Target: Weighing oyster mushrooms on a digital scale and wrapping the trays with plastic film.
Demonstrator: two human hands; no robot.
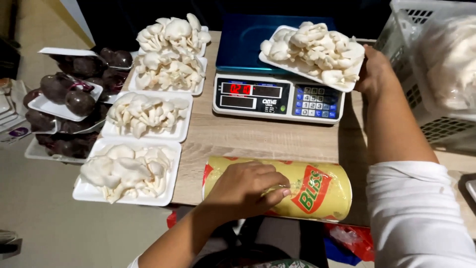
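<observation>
My right hand (373, 72) grips the right edge of a white foam tray (283, 65) piled with white oyster mushrooms (317, 49); the tray rests on the blue platform of a digital scale (277, 97). My left hand (245, 186) lies on a thick yellow roll of cling film (317, 191) that lies across the near edge of the wooden table (263, 136), fingers curled on its surface.
Several white trays of oyster mushrooms (131, 171) line the table's left side. Trays of dark purple round produce (69, 97) are stacked further left. A white plastic crate (431, 74) with bagged mushrooms stands at the right. Red plastic (352, 235) shows below the table.
</observation>
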